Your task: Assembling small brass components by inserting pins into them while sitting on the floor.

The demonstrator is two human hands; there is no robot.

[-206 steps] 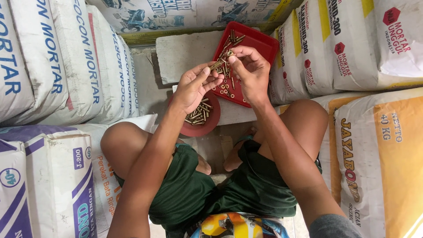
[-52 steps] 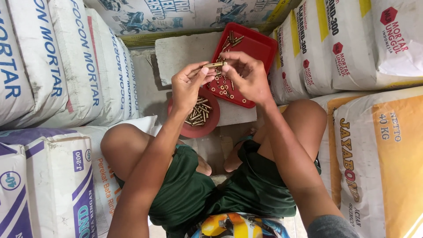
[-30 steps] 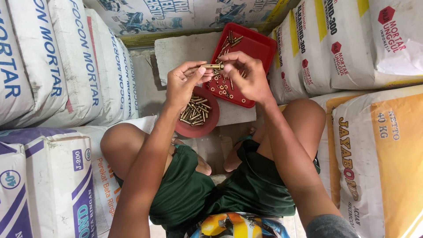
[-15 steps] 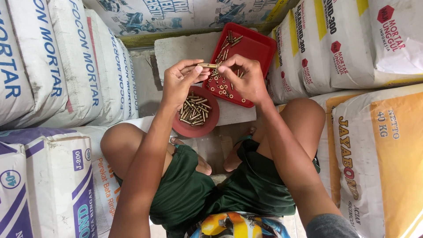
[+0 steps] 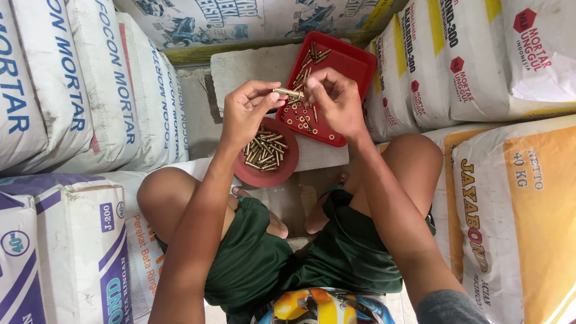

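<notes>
Left hand (image 5: 245,111) and right hand (image 5: 337,99) each pinch one brass bolt (image 5: 288,93) end; red tray (image 5: 354,60) partly hidden behind them.

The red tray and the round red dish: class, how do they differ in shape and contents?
The red tray is rectangular; the round red dish is circular and smaller. The tray holds scattered small rings and a few pins; the dish holds a heap of brass pins. Both are red and rest on the grey block.

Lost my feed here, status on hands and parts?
Both hands pinch one brass bolt. Red tray behind, round dish below. Nothing blocking.
</notes>
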